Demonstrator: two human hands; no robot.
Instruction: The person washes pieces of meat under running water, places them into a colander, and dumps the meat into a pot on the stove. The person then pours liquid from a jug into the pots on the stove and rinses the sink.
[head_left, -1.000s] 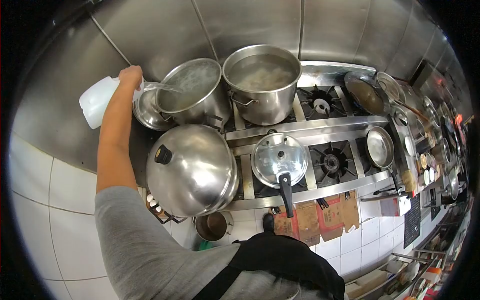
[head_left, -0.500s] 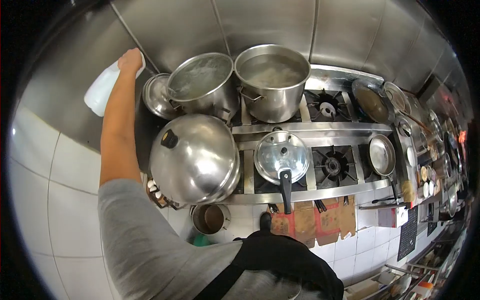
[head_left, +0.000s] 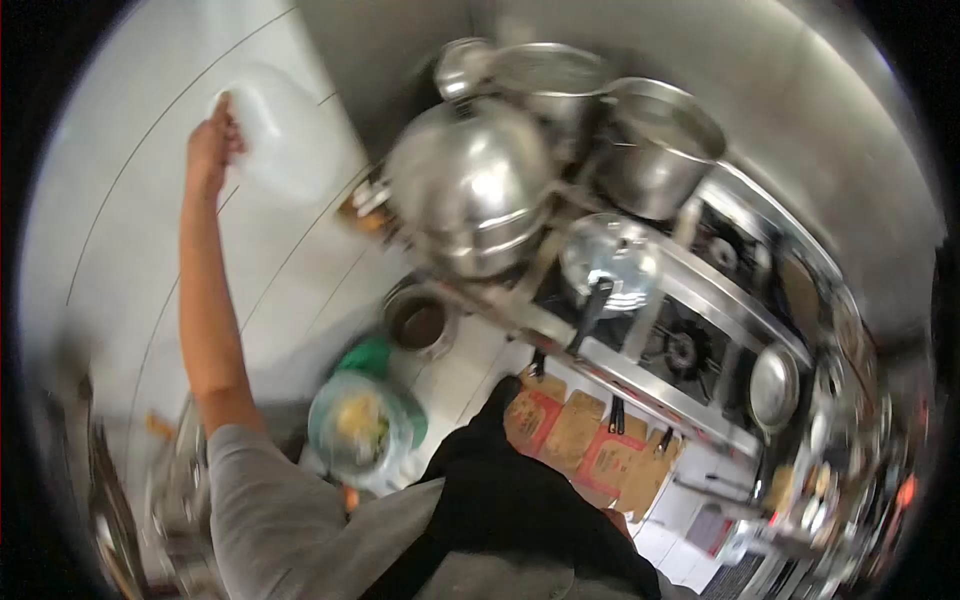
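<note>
With fingers closed round its handle, my left hand [head_left: 214,148] holds a white translucent plastic jug [head_left: 290,140] up in front of the white tiled wall. The jug is blurred by motion, so its contents do not show. To the right of it stands a large domed steel steamer pot [head_left: 470,185] on the stove, apart from the jug. Only a small part of my right hand [head_left: 618,522] shows low beside the black apron, and its fingers are hidden.
Two tall stockpots, one open with liquid [head_left: 660,150], stand at the stove's back. A pressure cooker [head_left: 610,265] and a frying pan [head_left: 774,388] are at the front. On the floor side are a pot of brown liquid [head_left: 420,325], a bucket of scraps [head_left: 365,430] and flattened cardboard [head_left: 570,430].
My left hand has carried the jug from the steel wall panel to the tiled wall. The view has turned left, bringing the bucket of scraps and part of my right hand into sight.
</note>
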